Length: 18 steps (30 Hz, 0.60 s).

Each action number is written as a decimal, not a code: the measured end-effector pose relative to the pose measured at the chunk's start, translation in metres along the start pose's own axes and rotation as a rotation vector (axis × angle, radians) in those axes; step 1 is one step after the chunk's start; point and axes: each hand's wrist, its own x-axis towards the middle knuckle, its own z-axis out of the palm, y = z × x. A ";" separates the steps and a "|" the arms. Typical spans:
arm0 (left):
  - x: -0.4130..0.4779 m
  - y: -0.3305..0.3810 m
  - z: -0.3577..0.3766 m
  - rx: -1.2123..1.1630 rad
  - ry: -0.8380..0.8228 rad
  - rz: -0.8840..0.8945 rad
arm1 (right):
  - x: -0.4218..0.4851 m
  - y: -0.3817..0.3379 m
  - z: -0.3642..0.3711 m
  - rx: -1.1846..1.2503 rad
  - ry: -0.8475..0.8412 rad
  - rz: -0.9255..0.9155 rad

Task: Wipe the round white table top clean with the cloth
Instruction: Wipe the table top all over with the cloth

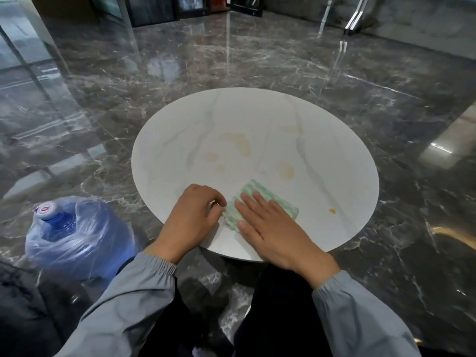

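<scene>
Beside the table top (180, 140), a bagged water jug (77, 228); right hand (270, 228) presses cloth (255, 188), left hand (193, 215) pinches it.

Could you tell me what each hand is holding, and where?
The left hand pinches the cloth at its left edge; the right hand lies flat on top, gripping nothing.

At your lower left a large blue water jug (77, 233) stands on the floor, wrapped in clear plastic, its white cap (47, 211) showing on top. The floor (257, 60) is dark, glossy marble with pale veins. Glass panels (25, 47) rise at the far left, and dark framed cabinets (193, 6) line the back.
</scene>
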 end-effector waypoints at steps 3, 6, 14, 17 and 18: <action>-0.009 -0.007 0.013 0.064 0.091 -0.011 | -0.023 0.011 -0.001 0.009 0.113 0.139; -0.011 -0.016 0.024 0.115 0.185 -0.041 | -0.021 0.020 0.001 -0.077 0.220 0.265; -0.013 0.001 0.024 -0.241 0.450 -0.250 | 0.004 -0.058 0.029 -0.088 0.103 0.070; -0.013 0.000 0.025 -0.144 0.401 -0.220 | 0.000 -0.034 0.026 -0.079 0.141 0.125; -0.014 -0.001 0.026 -0.080 0.372 -0.216 | -0.005 -0.016 0.022 -0.084 0.159 0.177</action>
